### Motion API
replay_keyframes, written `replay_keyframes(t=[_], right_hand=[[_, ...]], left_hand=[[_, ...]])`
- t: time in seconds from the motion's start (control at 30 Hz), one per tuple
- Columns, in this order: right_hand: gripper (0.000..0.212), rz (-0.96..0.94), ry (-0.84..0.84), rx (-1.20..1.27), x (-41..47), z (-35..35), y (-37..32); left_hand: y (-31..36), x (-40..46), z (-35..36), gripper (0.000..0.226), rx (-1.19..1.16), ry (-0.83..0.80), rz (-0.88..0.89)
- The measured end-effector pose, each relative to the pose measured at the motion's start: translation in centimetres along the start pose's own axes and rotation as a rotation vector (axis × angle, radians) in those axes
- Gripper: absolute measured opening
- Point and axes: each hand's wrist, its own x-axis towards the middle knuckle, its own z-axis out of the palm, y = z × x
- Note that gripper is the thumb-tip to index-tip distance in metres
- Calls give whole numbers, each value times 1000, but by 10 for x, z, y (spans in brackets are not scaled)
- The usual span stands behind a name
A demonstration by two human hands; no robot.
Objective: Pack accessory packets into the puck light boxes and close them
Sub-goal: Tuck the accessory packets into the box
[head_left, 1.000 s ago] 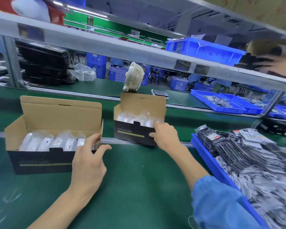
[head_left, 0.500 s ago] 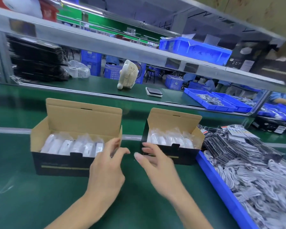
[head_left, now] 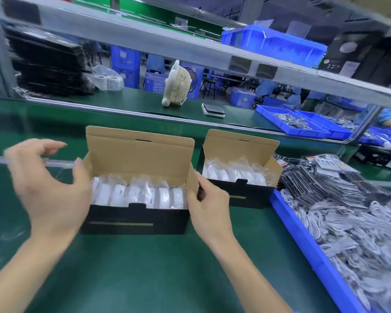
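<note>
The nearer puck light box (head_left: pixel 134 199) sits on the green worktop (head_left: pixel 145 267) straight in front of the person, its lid standing up at the back and its long axis running left to right across the belt, black front face toward them. Bagged white puck lights (head_left: pixel 136 194) stand in a row inside, filling it from end to end. The left hand (head_left: pixel 48 188) is at the left end of this box, fingers spread and relaxed, thumb just touching the left side flap; it grasps nothing, though it is blurred. The right hand (head_left: pixel 207 207) is at the right end of the box, its fingers curled round the right side flap.

A second box (head_left: pixel 239 177), also open, stands just to the right of the first and a little farther back, set the same way. To the right of that lies a blue bin (head_left: pixel 303 240) heaped with accessory packets (head_left: pixel 321 186) and coiled white cables.

No packet is yet visible in either box, so I judge one should go in on top of the lights before the flaps are folded. To do it well, lay it flat along the box's length, then tuck both side flaps inward together before bringing the lid down.
</note>
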Motion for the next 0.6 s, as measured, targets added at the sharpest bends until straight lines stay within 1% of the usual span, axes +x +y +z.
replay_keyframes(t=[0.03,0.07,0.1,0.17,0.2,0.27,0.33,0.43,0.53,0.6], right_hand=[[32,-22,0,-47,-1,-6,3],[33,-34,0,-81,-3,-14,7],[35,-38,-7,-102,-5,-23,10],[46,-35,-46,-140,-9,-45,17],[54,-28,-69,-146,-12,-56,20],[64,-30,-90,-148,-21,-75,25],[67,-67,-67,-181,-34,-85,29],[63,-129,-9,-211,-54,-90,35],[56,-201,100,-197,-71,-89,36],[50,-246,168,-189,-84,-85,37]], left_hand=[[-3,-5,2,37,-59,-30,-52],[-1,-12,4,39,-111,-59,-53],[3,-20,7,37,-137,-98,-18],[13,-38,12,14,-122,-179,130],[19,-46,14,8,-119,-199,187],[30,-59,15,6,-131,-230,276],[36,-66,14,7,-162,-250,321],[37,-69,13,13,-256,-252,277],[33,-73,14,31,-380,-238,208],[31,-78,15,42,-542,-248,81]])
